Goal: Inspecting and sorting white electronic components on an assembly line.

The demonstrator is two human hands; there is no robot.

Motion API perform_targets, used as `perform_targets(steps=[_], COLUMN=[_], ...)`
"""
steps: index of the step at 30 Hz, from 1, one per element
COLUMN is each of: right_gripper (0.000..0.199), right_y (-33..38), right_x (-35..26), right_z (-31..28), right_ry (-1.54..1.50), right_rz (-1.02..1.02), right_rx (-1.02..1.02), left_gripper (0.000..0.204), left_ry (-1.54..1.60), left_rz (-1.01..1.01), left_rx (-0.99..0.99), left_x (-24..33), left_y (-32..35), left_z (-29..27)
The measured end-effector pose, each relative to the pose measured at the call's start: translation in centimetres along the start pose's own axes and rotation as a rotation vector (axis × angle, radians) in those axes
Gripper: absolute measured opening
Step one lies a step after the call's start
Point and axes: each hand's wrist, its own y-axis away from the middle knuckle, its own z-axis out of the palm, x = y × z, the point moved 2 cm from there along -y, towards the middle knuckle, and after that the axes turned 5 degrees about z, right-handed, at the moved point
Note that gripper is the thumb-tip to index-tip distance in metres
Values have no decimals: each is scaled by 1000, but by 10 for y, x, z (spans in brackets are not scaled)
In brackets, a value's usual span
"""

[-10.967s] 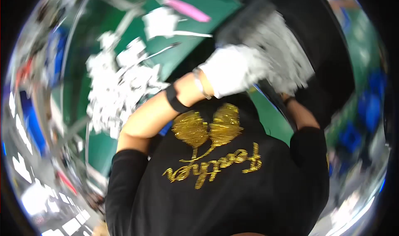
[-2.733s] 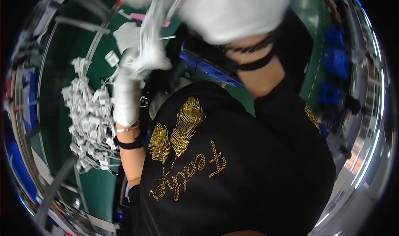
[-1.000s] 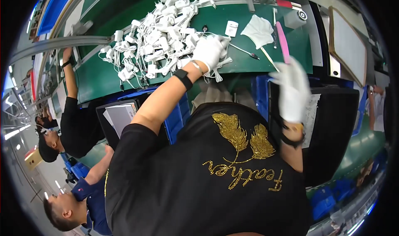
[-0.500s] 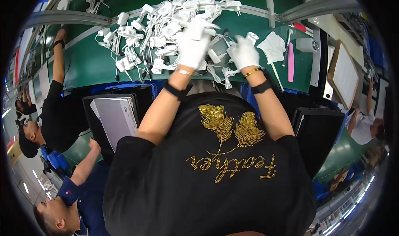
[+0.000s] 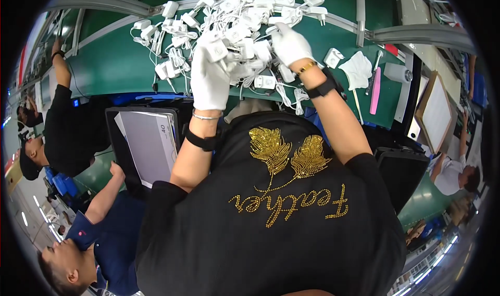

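Left hand (image 5: 209, 85), white-gloved, is gripping one white plug adapter (image 5: 215, 50), fingers closed around it. It's sitting over the front-left side of the pile, inboard of the near edge.

Right hand (image 5: 292, 46), also gloved, is resting at the right side of the pile, fingers bunched. Can't tell if it's pinching an adapter or just touching; fingertips are blending into the white.

Adapter pile (image 5: 238, 34) is covering the middle of the green surface (image 5: 114, 69), white bodies and bundled cords tangled together, spreading from near the front edge back toward the far side. A cord bundle (image 5: 300, 99) is lying at the near edge, right of centre.

Loose adapter (image 5: 333, 58) is sitting alone just right of the right wrist. Further toward the right edge: white cloth (image 5: 357, 71) with a pale stick (image 5: 358, 107) pointing to the near edge, then a brush (image 5: 374, 69), then a pink strip (image 5: 375, 90) by the near right corner. White cylinder (image 5: 398, 73) is lying by the right edge.

Black tray (image 5: 178, 132) with grey sheets (image 5: 148, 145) is sitting off the near edge, left of the left forearm. Co-worker in navy (image 5: 117, 238) is standing lower left.
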Motion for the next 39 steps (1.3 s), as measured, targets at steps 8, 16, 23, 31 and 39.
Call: perform_targets(steps=[8,16,23,31,39], right_gripper=[64,69,74,73,68], right_y=[44,52,121,136,152], right_x=[-24,4,-50,-27,-20], right_z=[36,5,-68,-89,-86], right_ry=[146,-842,-1463,-1286,-1327], right_rz=[94,2,-243,-166,-174], right_rx=[-124,-229,-245,-196,-144], left_gripper=[42,72,87,83,73], left_ry=[97,-591,-510,-341,-389], left_rz=[-116,76,-27,-84,-50], left_rx=[27,-86,-316,-423,-360], left_x=[-21,-13,25,19,5], left_y=[8,-2,20,39,51], left_z=[8,-3,80,102,97])
